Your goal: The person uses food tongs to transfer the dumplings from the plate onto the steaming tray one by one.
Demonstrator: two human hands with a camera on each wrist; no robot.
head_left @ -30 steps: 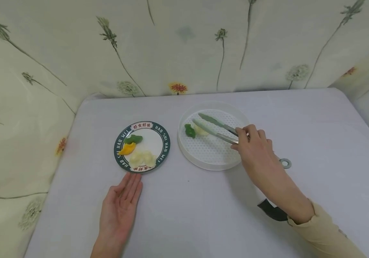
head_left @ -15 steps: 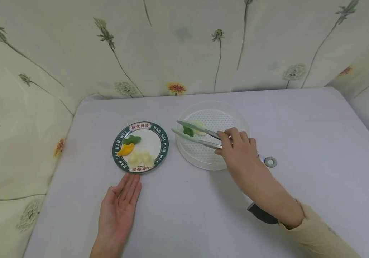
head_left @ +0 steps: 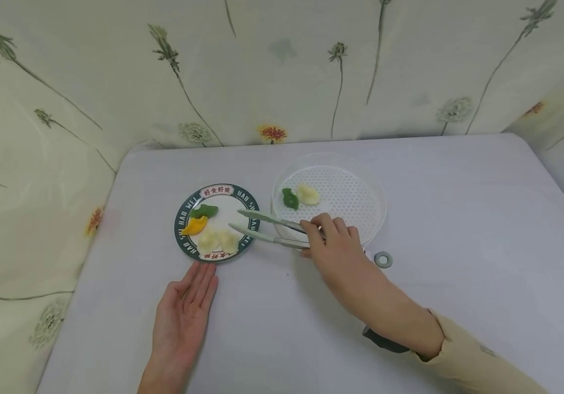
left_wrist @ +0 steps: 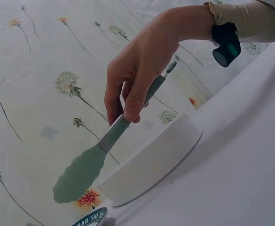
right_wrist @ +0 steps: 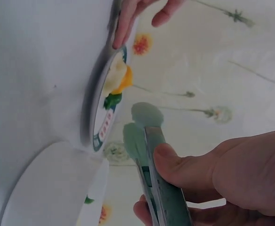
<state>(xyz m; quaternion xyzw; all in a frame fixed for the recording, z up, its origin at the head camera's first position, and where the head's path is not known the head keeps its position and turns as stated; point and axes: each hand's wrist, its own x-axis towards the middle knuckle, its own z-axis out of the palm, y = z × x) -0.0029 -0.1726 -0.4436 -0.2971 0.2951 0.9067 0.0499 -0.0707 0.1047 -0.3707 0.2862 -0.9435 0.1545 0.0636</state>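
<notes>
Floral cloth (head_left: 282,71) backed a pale table (head_left: 459,219). Right hand (head_left: 333,249) pinched open tongs (head_left: 262,229) over the plate (head_left: 249,210); left hand (head_left: 183,317) lay flat, fingers together, beside it.

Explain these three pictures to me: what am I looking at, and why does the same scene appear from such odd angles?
No machine here: a person works with bare hands and wears three cameras. The wide picture comes from the head, looking down at a white table. The other two come from the wrists, so they look tilted. The right hand grips green-tipped tongs, tips apart over a green-rimmed plate holding four pieces of food: green, orange and two pale. The left hand lies flat and open, fingertips near the plate. Beside the plate stands a round white perforated tray with a green piece and a pale piece. A small ring lies nearby.
</notes>
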